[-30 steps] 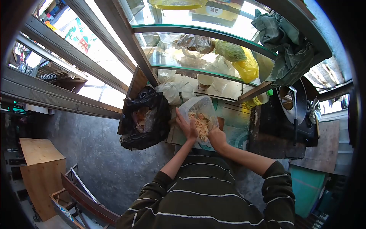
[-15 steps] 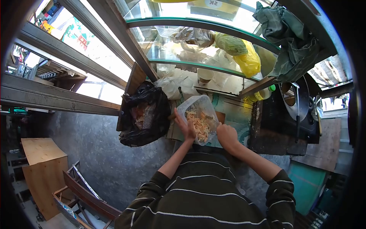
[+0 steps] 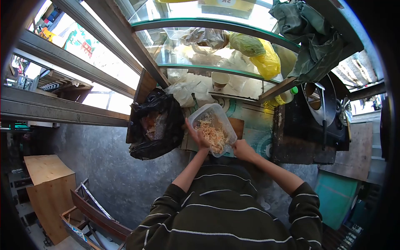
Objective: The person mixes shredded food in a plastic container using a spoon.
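A clear plastic container [image 3: 230, 130] sits in front of me over the counter, with shredded orange-and-white food [image 3: 213, 135] inside it. My left hand [image 3: 199, 136] holds its left side, palm against the wall and the fingers partly hidden. At the lower right corner, my right hand [image 3: 243, 150] is closed on the rim. Just left of the container stands a black plastic bag [image 3: 173, 135], its mouth wide and scraps showing inside. Part of a brown wooden board [image 3: 237, 127] shows beyond the container's right side.
A glass display case [image 3: 225, 68] rises behind the counter, holding a cabbage [image 3: 250, 44], a yellow bag [image 3: 267, 62] and a paper cup [image 3: 219, 80]. To the right are an oil bottle [image 3: 281, 99] and a black stove [image 3: 304, 137] with a pan [image 3: 325, 106].
The container has shifted slightly left and sits less tipped. My right hand has moved down and left along its corner. My left hand stays on the left side.
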A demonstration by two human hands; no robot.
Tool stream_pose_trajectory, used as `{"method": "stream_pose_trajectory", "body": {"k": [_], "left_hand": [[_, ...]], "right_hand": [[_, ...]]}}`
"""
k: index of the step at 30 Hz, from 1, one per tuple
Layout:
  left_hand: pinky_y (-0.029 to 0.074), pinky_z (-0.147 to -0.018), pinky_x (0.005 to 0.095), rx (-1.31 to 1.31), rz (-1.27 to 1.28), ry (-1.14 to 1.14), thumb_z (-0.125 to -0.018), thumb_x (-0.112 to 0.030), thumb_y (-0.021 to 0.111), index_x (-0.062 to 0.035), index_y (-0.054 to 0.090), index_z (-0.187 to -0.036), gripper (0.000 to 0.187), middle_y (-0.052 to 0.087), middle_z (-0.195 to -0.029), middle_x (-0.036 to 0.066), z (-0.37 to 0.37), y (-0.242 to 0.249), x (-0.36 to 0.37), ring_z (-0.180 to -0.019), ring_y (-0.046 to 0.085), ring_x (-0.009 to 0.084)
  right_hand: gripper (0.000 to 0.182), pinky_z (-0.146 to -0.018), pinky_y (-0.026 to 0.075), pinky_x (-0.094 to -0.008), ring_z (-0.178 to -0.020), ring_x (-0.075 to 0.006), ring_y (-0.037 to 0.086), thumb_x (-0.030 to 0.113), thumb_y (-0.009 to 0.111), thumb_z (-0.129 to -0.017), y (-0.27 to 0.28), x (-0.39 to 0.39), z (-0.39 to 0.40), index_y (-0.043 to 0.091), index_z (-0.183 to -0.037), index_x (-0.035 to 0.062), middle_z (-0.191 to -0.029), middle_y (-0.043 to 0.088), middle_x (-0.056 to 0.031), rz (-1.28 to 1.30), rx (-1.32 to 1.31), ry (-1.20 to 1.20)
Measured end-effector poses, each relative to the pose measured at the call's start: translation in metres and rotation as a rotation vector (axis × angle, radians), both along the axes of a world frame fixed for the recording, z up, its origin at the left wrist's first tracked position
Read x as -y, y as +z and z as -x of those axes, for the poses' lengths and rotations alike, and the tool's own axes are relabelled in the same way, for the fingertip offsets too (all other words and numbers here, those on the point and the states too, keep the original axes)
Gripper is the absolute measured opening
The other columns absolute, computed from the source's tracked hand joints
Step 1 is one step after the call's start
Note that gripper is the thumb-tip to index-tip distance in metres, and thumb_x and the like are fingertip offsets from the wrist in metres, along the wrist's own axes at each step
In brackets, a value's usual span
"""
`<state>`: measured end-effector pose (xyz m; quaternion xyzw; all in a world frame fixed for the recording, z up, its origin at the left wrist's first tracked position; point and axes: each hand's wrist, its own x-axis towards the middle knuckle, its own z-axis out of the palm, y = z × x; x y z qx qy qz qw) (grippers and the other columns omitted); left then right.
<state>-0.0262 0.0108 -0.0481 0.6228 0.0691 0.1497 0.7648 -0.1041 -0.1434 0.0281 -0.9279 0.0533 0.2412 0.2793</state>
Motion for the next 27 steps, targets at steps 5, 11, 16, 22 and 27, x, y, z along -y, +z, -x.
{"method": "stream_pose_trajectory", "body": {"k": [5,11,16,22,27], "left_hand": [[0.026,-0.098,0.0378,-0.002,-0.018,-0.02,-0.071,-0.024,0.044,-0.0007,0.02,-0.136,0.073,0.031,-0.129,0.018,0.006,-0.004,0.0,-0.116,0.034,0.0274],[0.027,-0.097,0.0365,-0.054,0.005,-0.085,-0.073,-0.024,0.045,-0.0037,0.02,-0.136,0.071,0.032,-0.128,0.017,0.004,0.001,-0.003,-0.113,0.036,0.0257],[0.024,-0.097,0.0355,-0.083,0.128,-0.118,-0.075,-0.026,0.047,-0.0062,0.021,-0.137,0.07,0.028,-0.131,0.017,0.004,0.004,-0.006,-0.113,0.034,0.0249],[0.024,-0.098,0.0336,-0.135,0.323,-0.146,-0.081,-0.027,0.045,-0.0054,0.019,-0.138,0.066,0.026,-0.135,0.013,0.005,-0.007,-0.012,-0.112,0.034,0.0231],[0.02,-0.1,0.0322,-0.176,0.312,-0.106,-0.084,-0.023,0.043,-0.0053,0.018,-0.138,0.062,0.024,-0.137,0.012,0.007,-0.003,-0.009,-0.118,0.031,0.0221]], "right_hand": [[0.015,-0.055,0.045,-0.0379,-0.062,-0.0318,0.06,0.009,0.054,-0.071,-0.027,-0.006,0.016,0.06,-0.071,-0.0047,-0.064,0.059,-0.0193,-0.264,0.016,-0.023],[0.013,-0.034,0.026,-0.0217,-0.04,-0.0042,0.038,0.015,0.059,-0.08,0.016,-0.01,-0.004,0.065,-0.086,0.0057,-0.05,0.043,0.0054,-0.689,-0.626,-0.485],[0.019,-0.032,0.015,-0.0187,-0.037,-0.0003,0.024,0.013,0.053,-0.085,0.013,-0.005,-0.007,0.061,-0.099,0.0049,-0.05,0.029,0.01,-0.86,-0.803,-0.652],[0.022,-0.033,0.015,-0.0188,-0.038,-0.0005,0.021,0.011,0.047,-0.088,0.029,0.005,-0.007,0.059,-0.104,0.0022,-0.053,0.027,0.0102,-0.951,-0.866,-0.679],[0.025,-0.034,0.018,-0.0189,-0.038,-0.0021,0.025,0.013,0.049,-0.086,0.063,0.003,-0.025,0.058,-0.106,0.0008,-0.054,0.035,0.0075,-0.688,-0.721,-0.535]]}}
